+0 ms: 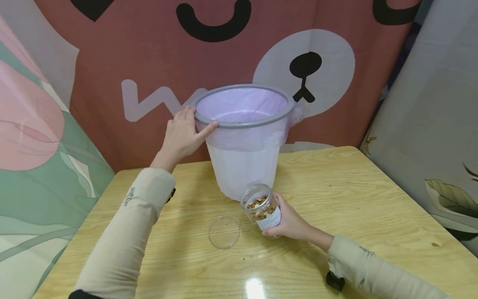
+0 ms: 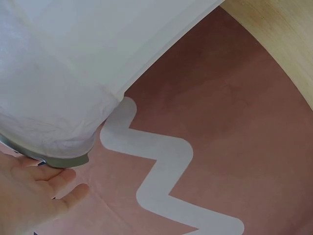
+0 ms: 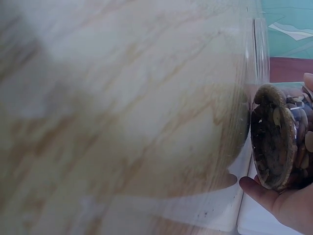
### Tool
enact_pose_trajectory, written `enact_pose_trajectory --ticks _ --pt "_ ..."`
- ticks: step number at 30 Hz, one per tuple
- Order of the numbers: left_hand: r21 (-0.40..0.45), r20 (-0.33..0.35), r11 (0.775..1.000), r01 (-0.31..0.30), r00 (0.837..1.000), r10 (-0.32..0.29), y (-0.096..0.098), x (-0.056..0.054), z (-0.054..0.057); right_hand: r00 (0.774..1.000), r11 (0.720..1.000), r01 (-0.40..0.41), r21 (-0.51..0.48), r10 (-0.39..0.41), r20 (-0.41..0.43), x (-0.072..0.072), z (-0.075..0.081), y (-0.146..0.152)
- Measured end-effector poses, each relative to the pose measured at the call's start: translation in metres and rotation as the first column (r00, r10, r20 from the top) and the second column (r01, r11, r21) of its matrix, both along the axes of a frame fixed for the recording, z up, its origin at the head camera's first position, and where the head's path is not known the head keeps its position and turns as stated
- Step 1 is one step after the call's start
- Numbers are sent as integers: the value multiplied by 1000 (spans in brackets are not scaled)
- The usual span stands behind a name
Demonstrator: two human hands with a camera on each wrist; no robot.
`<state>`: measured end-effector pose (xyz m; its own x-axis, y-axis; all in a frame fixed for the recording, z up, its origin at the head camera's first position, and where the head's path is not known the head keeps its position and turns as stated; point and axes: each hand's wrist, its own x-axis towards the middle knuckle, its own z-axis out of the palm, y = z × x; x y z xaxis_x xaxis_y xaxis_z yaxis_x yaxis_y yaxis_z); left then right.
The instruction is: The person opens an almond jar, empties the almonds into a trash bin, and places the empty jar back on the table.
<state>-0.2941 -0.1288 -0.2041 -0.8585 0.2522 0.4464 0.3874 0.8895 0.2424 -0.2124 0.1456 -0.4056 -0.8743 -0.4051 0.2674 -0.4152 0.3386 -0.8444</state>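
Note:
A white bin [image 1: 242, 166] with a grey rim ring [image 1: 254, 123] and a pale purple liner bag [image 1: 239, 99] stands upright on the table. My left hand [image 1: 181, 133] touches the left side of the rim, fingers outside it and thumb along the front edge. In the left wrist view those fingers [image 2: 58, 178] lie fairly straight against the ring. My right hand [image 1: 291, 220] grips a clear jar [image 1: 261, 207] of brown and pale nut-like pieces. The jar is uncapped, labelled and tilted, just in front of the bin; its base [image 3: 274, 142] shows in the right wrist view.
A clear round lid [image 1: 224, 232] lies on the wooden table [image 1: 358, 199], left of the jar. Behind the bin hangs a reddish-brown cloth [image 1: 149, 45] with a bear face. Patterned cloths [image 1: 440, 124] flank the table on both sides.

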Motion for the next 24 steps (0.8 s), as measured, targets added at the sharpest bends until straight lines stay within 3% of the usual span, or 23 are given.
enact_pose_trajectory --ticks 5,8,16,24 --pt "6 16 1000 -17 1000 17 0 0 1 1000 1000 8 11 -9 9 10 19 -6" --pt "9 18 1000 -22 1000 21 1 0 1 1000 1000 18 20 -19 19 11 22 -7" --pt "14 45 999 -33 998 32 3 4 3 999 1000 23 13 -23 -22 -2 -3 0" --pt "16 51 999 -34 998 33 3 3 3 999 1000 26 9 -26 -30 -4 -5 -1"
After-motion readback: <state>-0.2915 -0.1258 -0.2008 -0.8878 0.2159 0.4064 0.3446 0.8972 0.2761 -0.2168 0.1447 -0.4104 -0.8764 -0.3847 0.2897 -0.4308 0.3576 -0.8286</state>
